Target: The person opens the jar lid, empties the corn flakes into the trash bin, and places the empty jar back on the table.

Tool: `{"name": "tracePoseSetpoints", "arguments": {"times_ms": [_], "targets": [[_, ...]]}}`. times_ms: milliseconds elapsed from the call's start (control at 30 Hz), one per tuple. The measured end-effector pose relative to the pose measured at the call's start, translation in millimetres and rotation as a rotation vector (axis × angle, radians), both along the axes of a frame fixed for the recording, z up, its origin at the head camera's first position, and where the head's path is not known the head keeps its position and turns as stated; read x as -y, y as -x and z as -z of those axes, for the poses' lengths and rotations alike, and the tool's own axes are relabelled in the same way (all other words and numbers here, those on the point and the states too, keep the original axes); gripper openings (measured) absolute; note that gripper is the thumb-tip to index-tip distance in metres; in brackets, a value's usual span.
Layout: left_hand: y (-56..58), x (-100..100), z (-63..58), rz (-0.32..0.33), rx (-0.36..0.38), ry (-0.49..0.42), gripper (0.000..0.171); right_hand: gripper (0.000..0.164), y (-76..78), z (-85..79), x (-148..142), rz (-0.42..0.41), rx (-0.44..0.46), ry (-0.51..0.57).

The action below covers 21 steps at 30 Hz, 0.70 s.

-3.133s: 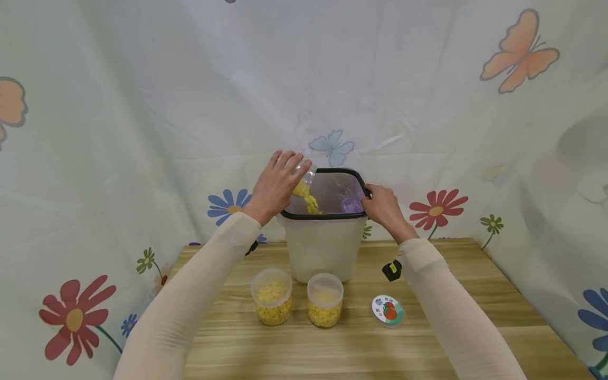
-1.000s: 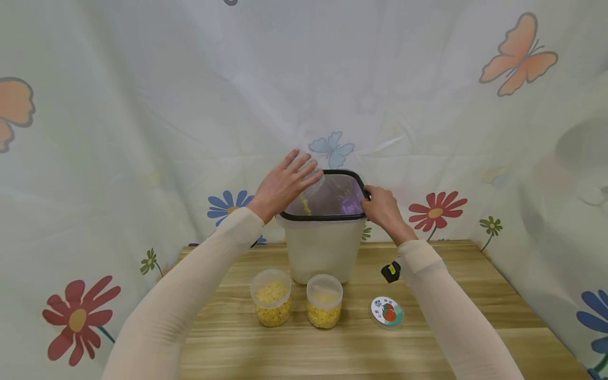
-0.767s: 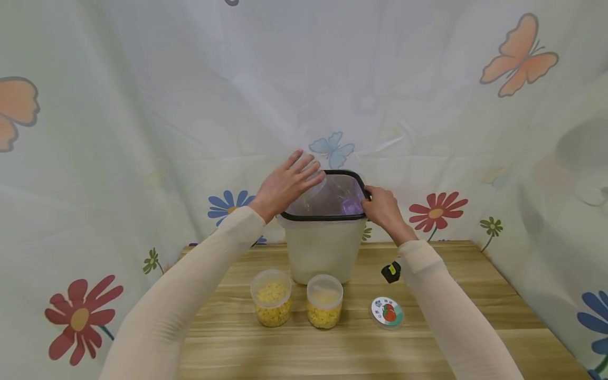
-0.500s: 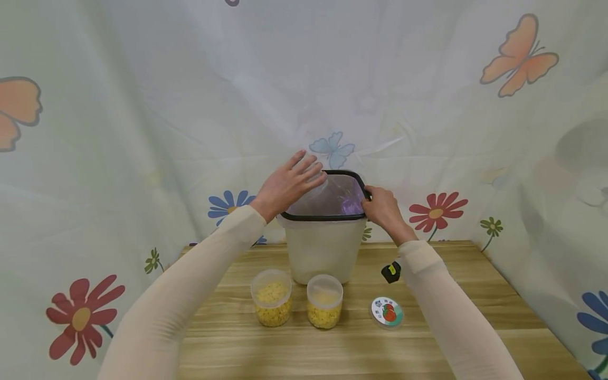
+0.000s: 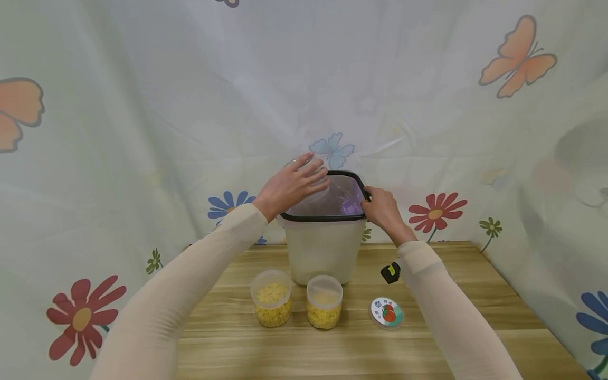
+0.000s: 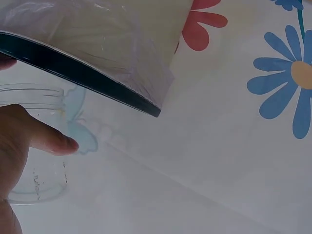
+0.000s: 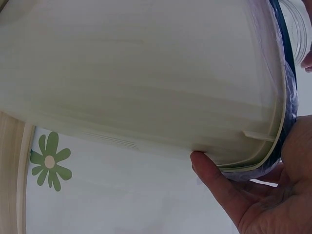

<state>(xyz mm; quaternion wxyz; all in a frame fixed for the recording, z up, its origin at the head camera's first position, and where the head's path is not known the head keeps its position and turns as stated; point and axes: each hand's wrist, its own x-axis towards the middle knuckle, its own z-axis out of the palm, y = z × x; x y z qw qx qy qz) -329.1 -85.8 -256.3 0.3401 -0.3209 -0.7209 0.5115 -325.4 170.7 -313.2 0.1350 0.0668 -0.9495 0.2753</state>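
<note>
Pointing its threaded neck toward the pale bin (image 5: 324,248), the clear jar (image 6: 46,170) sits in the left hand (image 5: 290,187), up by the left of the bin's black rim (image 5: 328,217). The jar is see-through, ringed at the neck, with a few dark flecks on its wall. The left thumb curves along its side and the fingers are clamped round it, their tips apart. The hand hides most of the jar from the head camera, so its exact tilt is hard to judge. At the bin's right corner, the right hand (image 5: 381,207) grips the rim, thumb against the outer wall. A purple liner (image 5: 350,205) shows inside the bin. In front of the bin stand the left tub (image 5: 272,307) and the right tub (image 5: 325,307), both holding yellow bits (image 5: 273,317). Ahead and right of the bin, a round lid (image 5: 387,313) with a tomato picture lies on the wooden table (image 5: 285,353).
</note>
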Motion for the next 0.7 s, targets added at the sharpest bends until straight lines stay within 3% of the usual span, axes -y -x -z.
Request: {"name": "tracePoseSetpoints", "arguments": {"times_ms": [400, 700], "targets": [[-1.7, -1.8, 0.5, 0.000, 0.032, 0.042, 0.096, 0.054, 2.2, 0.9, -0.5, 0.015, 0.019, 0.019], [-1.7, 1.8, -10.5, -0.006, 0.028, 0.009, 0.098, 0.054, 1.4, 0.3, -1.6, 0.016, 0.023, 0.020]]}}
